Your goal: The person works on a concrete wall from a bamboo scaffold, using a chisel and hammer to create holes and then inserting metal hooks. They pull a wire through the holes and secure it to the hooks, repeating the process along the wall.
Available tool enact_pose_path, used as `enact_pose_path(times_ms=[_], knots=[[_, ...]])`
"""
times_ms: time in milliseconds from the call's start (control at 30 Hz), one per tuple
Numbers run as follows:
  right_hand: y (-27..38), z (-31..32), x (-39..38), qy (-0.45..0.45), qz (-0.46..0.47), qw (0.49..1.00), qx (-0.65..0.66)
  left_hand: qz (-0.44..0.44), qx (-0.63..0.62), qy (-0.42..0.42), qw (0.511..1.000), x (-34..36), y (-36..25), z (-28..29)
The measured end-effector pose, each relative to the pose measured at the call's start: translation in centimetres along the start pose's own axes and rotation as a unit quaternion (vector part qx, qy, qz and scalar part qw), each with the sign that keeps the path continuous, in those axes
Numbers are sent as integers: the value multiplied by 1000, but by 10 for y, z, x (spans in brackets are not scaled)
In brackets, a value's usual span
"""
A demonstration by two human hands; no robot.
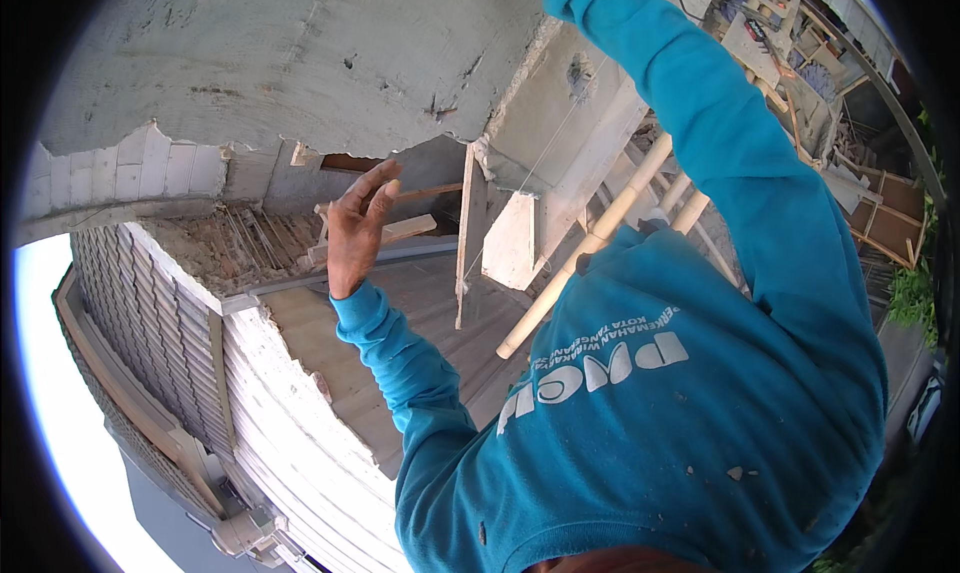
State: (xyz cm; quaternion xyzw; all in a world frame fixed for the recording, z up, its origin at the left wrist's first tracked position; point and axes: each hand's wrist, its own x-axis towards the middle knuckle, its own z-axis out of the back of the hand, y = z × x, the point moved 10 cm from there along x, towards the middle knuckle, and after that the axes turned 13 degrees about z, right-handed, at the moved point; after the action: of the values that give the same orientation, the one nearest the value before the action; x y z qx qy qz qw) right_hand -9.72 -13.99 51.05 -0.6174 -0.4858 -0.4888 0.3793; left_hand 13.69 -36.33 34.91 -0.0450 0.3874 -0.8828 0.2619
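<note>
My left hand (pixel 362 225) is raised beside the broken lower edge of a grey plastered concrete face (pixel 290 68). Its fingers are partly bent and apart, with nothing seen in them. Whether the fingertips touch the concrete I cannot tell. Behind the hand lie short wooden pieces (pixel 408 229). A thin upright board (pixel 466 238) stands to the right of it. My right arm (pixel 690 103), in a teal sleeve, stretches up past the top edge of the picture, so the right hand is out of sight.
Bamboo poles (pixel 590 248) slant close by my body, next to a pale beam with a squared end (pixel 512 243). A tiled roof (pixel 150 338) and white corrugated sheeting (pixel 290 413) lie at left. Loose timber and rubble (pixel 800 83) fill the upper right.
</note>
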Motion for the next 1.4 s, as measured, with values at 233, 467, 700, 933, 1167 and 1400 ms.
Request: enact_pose_path(times_ms=[233, 467, 700, 933, 1167, 1400], knots=[[12, 34, 20, 28, 0, 998, -57, -36, 114, -68, 990, -3, -33, -54], [16, 117, 11, 75, -63, 988, -116, 27, 114, -188, 975, 8, -32, -61], [-27, 197, -120, 151, -327, 929, -90, 34, 265, -193, 944, 18, -47, -65], [-27, 263, -291, 211, -578, 787, -43, 32, 216, -201, 955, 21, -50, -67], [-13, 310, -405, -10, -844, 519, 132, 42, 168, -145, 974, 30, -39, -71], [24, 316, -440, -76, -862, 483, 132, 128, -12, -67, 989, 29, -10, -65]])
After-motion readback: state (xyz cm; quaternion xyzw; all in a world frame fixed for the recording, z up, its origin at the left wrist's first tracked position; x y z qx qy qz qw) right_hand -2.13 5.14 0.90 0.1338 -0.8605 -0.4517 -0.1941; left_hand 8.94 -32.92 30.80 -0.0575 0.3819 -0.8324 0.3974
